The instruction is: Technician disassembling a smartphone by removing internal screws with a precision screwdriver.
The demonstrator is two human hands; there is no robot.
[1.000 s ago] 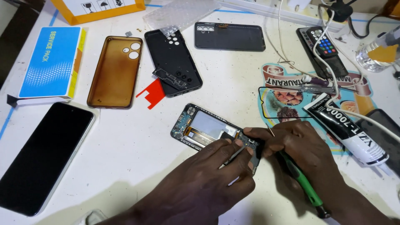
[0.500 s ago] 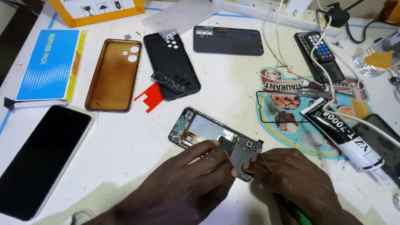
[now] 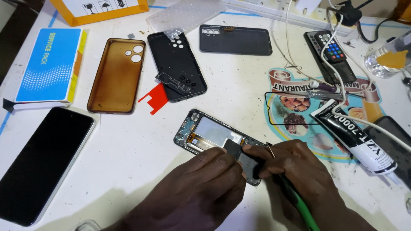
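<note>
Both grips are being kept low on the opened phone [image 3: 214, 137], lying near the middle of the bench [image 3: 128, 171]. Left hand [image 3: 201, 188] fingertips are being pressed together onto a dark part on the phone's lower end, which is being hidden beneath them. A green-handled tool [image 3: 299, 205] is being clamped in the right hand [image 3: 295, 171]; its handle is being cut off by the lower edge. The white bench is being seen stained and speckled. A blue and yellow flat box [image 3: 49, 64] is lying far left, a black glue tube [image 3: 351, 137] right, atop a round printed sticker [image 3: 299, 115].
</note>
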